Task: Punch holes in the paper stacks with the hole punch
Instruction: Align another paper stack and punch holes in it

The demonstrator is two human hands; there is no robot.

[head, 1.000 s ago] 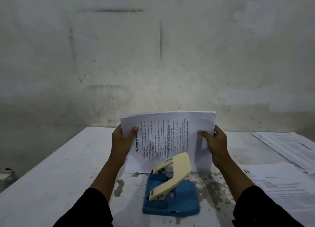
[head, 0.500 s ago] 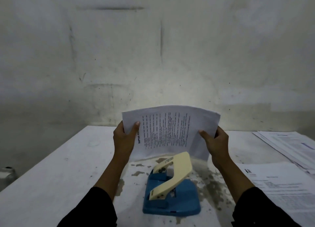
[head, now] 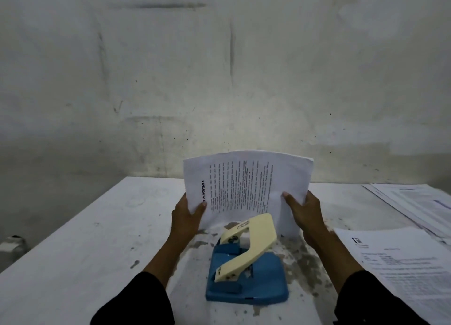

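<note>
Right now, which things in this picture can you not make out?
- Paper stack, head view: text lines too small to read; lower middle hidden behind the hole punch handle.
- Left hand and right hand: fingers hidden behind the stack.
- Sheets on the right: cut by the frame edge.

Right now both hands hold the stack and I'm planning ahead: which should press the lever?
Probably the right hand: the cream lever of the blue hole punch rises toward it.

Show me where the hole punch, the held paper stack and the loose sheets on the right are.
Hole punch (head: 253, 283): head view, on its blue base.
Paper stack (head: 244, 178): head view, middle of the printed front page.
Loose sheets (head: 402, 263): head view, on the nearest sheet lying flat at the right.
</note>
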